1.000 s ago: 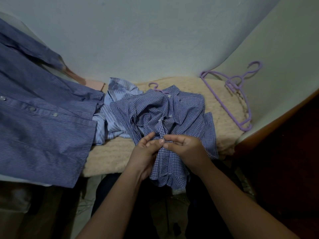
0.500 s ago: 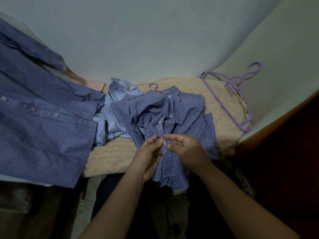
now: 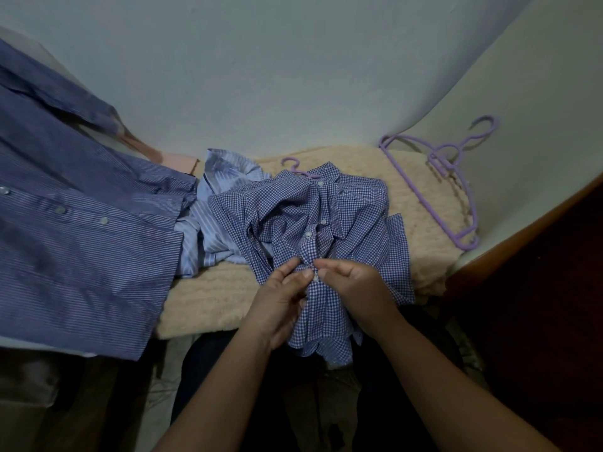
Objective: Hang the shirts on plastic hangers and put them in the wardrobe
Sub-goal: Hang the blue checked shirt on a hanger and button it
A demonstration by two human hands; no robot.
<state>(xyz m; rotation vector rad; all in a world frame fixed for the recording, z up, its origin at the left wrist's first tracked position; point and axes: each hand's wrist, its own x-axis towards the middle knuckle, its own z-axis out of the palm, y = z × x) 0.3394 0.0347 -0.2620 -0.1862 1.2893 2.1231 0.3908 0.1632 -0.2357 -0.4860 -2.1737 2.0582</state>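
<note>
A blue checked shirt lies crumpled on a cream blanket, its hem hanging over the near edge. The purple hook of a plastic hanger pokes out at its collar. My left hand and my right hand pinch the shirt's front placket at a small white button, fingertips almost touching. A second purple hanger lies bare on the blanket's right side against the wall. A dark blue striped shirt hangs at the left, and a light blue striped shirt lies bunched between the two.
A pale wall closes off the back and right. A dark wooden panel with an orange-brown edge stands at the right. A pink hanger arm shows beside the dark striped shirt. My dark-clad legs are below the blanket's edge.
Both hands have stayed at the placket, shifting slightly, and the fingers have closed tighter around the button. The shirt's lower front has bunched a little.
</note>
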